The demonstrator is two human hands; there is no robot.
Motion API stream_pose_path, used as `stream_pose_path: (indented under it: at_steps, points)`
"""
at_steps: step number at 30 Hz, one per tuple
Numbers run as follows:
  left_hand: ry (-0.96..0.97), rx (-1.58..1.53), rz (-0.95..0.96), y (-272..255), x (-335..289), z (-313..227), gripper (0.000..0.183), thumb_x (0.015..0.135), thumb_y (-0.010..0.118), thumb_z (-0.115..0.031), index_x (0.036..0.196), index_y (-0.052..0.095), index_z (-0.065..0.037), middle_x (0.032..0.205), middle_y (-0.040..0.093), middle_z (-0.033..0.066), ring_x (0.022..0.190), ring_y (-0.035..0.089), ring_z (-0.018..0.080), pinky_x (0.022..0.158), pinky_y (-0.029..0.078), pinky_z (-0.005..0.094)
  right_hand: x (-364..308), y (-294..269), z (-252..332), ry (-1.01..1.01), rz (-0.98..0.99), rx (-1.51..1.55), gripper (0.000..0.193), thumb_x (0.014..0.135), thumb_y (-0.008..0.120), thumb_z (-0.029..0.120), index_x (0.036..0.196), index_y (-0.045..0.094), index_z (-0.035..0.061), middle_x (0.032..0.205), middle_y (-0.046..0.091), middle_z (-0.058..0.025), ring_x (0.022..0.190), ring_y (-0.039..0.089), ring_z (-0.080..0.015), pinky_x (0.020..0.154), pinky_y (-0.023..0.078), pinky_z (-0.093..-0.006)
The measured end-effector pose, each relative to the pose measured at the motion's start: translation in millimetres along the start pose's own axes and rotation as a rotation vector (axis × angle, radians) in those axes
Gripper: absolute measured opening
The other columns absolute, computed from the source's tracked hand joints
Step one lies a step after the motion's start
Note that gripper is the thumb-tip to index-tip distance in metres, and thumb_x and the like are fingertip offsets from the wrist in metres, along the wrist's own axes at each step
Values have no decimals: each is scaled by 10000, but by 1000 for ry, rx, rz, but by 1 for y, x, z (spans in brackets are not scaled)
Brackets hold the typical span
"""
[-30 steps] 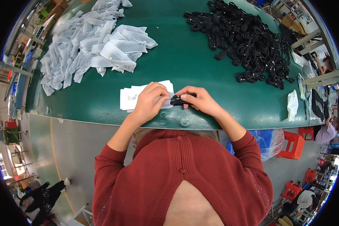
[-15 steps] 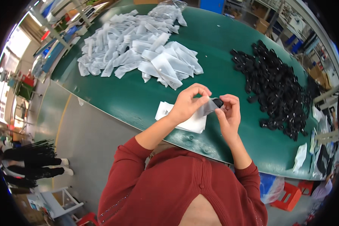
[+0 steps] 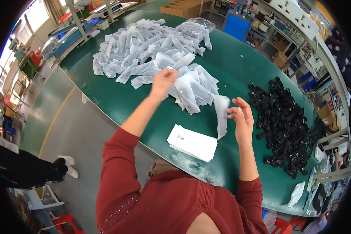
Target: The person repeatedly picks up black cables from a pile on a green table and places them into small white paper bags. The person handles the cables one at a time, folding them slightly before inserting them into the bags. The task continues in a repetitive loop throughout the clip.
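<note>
My left hand (image 3: 163,83) is over the near side of a heap of frosted, translucent pouches (image 3: 144,48), thumb and fingers curled together. Whatever those fingers may hold is hidden. My right hand (image 3: 242,121) is to the right of the heap, its fingers apart. Right beside its fingertips, a single frosted pouch (image 3: 221,117) stands out lengthwise at the heap's right end; I cannot tell whether they touch. Nearer to me, a stack of white printed slips or flat packets (image 3: 193,143) lies near the table's front edge.
A large pile of black looped cord-like items (image 3: 286,128) covers the right of the green table (image 3: 226,156). A clear plastic bag (image 3: 197,27) lies behind the pouches. One white piece (image 3: 296,194) is at the right front edge. Another person's legs (image 3: 27,167) show at the left.
My hands have parted: the left moved left and away over the pouch heap, the right opened. The pouch with a black item in it is no longer between them. The view has shifted.
</note>
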State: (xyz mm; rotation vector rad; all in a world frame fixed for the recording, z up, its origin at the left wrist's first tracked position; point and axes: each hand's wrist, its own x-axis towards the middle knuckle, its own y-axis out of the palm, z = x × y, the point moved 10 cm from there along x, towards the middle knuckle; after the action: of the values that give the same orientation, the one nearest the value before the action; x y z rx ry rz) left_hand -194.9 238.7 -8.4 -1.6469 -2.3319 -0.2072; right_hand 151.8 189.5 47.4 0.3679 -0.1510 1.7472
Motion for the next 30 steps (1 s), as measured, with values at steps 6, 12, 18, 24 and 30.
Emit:
stream_pose_path:
  at_steps: [6, 12, 18, 24, 30]
  points:
    - [194, 740, -321, -125, 89, 54, 125, 861, 679, -159, 927, 754, -84, 958, 713, 174, 868, 683, 331, 759, 536, 401, -2, -54, -106, -16, -111, -524, 191, 954, 571, 30, 1134, 617, -17, 1096, 597, -92, 870, 614, -153, 762, 497, -278]
    - [-214, 1100, -111, -131, 130, 99, 259, 872, 671, -294, 956, 747, -61, 1042, 699, 206, 1015, 666, 364, 849, 530, 482, -5, -54, -104, 46, -193, -712, 116, 912, 576, 16, 992, 655, -13, 925, 605, -90, 775, 573, -161, 685, 466, -286]
    - [-375, 1046, -348, -130, 141, 111, 411, 809, 708, -399, 993, 729, -33, 1063, 713, 191, 1009, 677, 372, 874, 532, 475, -4, -48, -100, 27, -158, -754, 82, 935, 572, 26, 960, 646, -1, 878, 585, -36, 721, 536, -113, 644, 426, -253]
    - [-174, 847, -312, -121, 161, 123, 363, 808, 703, -343, 1031, 736, -57, 1020, 711, 218, 1015, 666, 396, 874, 527, 475, -2, -38, -91, -24, -142, -728, 69, 890, 589, -20, 905, 655, -10, 905, 596, -76, 709, 546, -144, 612, 429, -272]
    - [90, 872, -291, -122, 159, 68, 298, 748, 707, -233, 969, 735, -35, 957, 696, 229, 904, 659, 399, 829, 518, 463, -1, -39, -90, -33, -153, -727, 69, 889, 595, -21, 904, 661, -9, 896, 592, -74, 696, 549, -143, 616, 438, -270]
